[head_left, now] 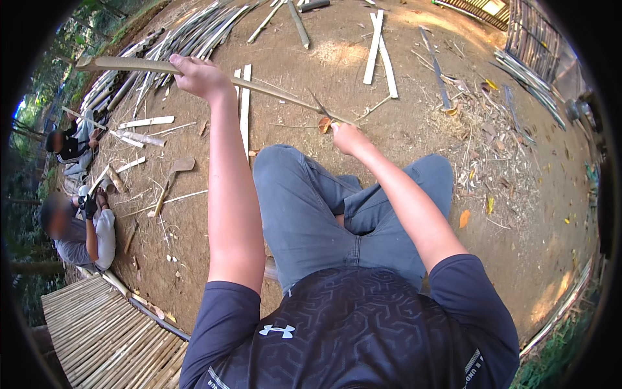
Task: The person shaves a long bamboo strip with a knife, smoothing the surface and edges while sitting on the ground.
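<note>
A long split-bamboo strip [133, 64] slants across in front of me, its wide end at the far left and its thin end by my right hand. My left hand [202, 79] is closed around it near the wide end, with the arm stretched out. Past my knees, my right hand [350, 139] is closed on a knife. The knife's narrow, pointed blade [319, 104] sticks up and left from the fist, crossing the strip's thin end. The knife's handle is hidden in my fingers. A brown dry leaf [324, 124] shows just left of that hand.
Pale bamboo slats [374, 52] lie on the dirt ahead. A long blade-like tool [435, 68] rests at right, a curved-headed tool [175, 178] at left. Many bamboo strips [194, 35] are piled far left. Two people sit at left, one wearing dark gloves [90, 206], near a bamboo-slat platform [110, 324].
</note>
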The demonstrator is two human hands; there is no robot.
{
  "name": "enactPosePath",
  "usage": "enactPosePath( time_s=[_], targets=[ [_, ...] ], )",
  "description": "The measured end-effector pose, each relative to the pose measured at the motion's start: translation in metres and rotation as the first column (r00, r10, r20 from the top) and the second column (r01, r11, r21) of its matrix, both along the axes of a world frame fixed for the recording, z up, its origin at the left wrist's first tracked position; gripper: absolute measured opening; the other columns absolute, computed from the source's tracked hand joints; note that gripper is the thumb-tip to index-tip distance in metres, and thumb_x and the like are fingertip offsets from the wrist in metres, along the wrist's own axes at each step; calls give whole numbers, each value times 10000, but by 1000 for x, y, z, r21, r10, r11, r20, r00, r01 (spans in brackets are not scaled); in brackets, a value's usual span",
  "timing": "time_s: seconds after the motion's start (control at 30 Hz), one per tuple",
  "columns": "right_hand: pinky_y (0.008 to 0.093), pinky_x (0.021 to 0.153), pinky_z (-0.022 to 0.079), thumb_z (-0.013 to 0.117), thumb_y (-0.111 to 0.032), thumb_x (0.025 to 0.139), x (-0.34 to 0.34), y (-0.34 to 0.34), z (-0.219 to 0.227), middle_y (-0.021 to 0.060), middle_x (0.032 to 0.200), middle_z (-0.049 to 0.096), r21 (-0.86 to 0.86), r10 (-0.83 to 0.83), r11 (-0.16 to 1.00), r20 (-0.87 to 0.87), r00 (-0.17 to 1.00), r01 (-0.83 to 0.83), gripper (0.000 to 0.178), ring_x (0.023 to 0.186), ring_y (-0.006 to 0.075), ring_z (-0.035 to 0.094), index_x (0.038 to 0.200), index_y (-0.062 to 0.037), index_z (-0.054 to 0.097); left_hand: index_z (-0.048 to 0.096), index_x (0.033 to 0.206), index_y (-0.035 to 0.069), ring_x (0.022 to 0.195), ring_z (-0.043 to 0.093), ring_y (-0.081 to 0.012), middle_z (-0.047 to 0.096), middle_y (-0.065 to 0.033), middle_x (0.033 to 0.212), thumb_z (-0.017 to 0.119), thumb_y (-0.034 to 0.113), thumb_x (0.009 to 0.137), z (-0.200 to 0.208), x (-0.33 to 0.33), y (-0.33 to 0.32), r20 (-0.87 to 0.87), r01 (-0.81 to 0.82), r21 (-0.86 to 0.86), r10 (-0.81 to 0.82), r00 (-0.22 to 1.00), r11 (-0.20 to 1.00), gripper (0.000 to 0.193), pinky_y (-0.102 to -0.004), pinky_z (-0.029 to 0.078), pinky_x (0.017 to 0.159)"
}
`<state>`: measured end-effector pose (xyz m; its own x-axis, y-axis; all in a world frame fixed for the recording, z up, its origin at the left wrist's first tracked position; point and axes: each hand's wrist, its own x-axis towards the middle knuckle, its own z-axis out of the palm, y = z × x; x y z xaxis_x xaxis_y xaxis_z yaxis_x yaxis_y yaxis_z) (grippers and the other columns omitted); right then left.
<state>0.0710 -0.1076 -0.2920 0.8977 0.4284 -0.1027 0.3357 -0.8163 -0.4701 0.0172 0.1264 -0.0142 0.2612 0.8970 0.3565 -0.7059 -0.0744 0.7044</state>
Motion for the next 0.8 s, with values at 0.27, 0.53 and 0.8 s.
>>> enactPosePath(
  time_s=[0.27, 0.53, 0.8],
  targets=[
    [297, 349, 335, 276, -514, 1055, 7, -14, 53, 32, 637, 559, 338, 49, 932, -471, 881, 129, 546, 424, 118, 473, 907, -73, 562, 323, 752, 154, 462, 255, -64, 281, 75, 579, 430, 399, 1065, 0, -17, 0, -32, -20, -15, 19, 999, 1000, 411, -243, 214, 410],
    [489, 687, 568, 365, -425, 1061, -46, 12, 86, 246, 867, 710, 96, -57, 994, 31, 998, 54, 498, 771, 380, 719, 1068, 27, 573, 340, 751, 154, 460, 256, -42, 286, 82, 576, 439, 388, 1063, 8, -17, -10, -18, -36, 66, 37, 999, 997, 402, -242, 190, 398],
    [324, 407, 408, 297, -468, 1055, 13, 4, 40, 69, 753, 636, 268, 133, 958, -725, 676, 98, 481, 484, 159, 549, 995, -64, 553, 333, 749, 157, 450, 263, -60, 307, 72, 592, 426, 399, 1067, -1, -15, 7, -59, -86, -21, 85, 995, 996, 411, -248, 200, 398]
  ],
)
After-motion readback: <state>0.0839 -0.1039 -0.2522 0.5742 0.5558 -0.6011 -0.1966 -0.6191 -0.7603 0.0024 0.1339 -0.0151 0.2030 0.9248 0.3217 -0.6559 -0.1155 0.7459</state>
